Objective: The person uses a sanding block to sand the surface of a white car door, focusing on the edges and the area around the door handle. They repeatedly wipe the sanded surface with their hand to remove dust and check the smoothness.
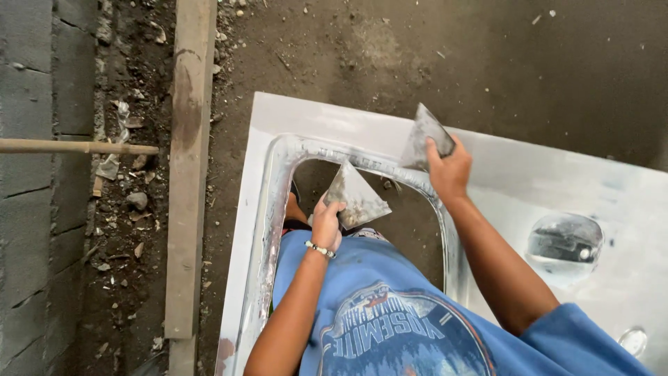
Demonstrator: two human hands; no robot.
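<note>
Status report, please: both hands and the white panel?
Left hand grips flat putty-smeared metal scraper. Right hand grips second grey scraper on white panel frame. Nothing blocking.

A long wooden plank (189,167) lies beside a grey block wall (35,209); rubble (129,188) sits between them.

Two putty knives (355,196) (426,137) (one per hand), one white panel (515,174), one plank (188,174).

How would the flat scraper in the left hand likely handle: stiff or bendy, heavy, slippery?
The scraper is a thin flat blade, so probably light and slightly springy. Its smeared, crusted face suggests a gritty rather than slick grip. The left hand pinches one corner alone, which fits a light tool. Lying flat, it would slide, not roll.
</note>
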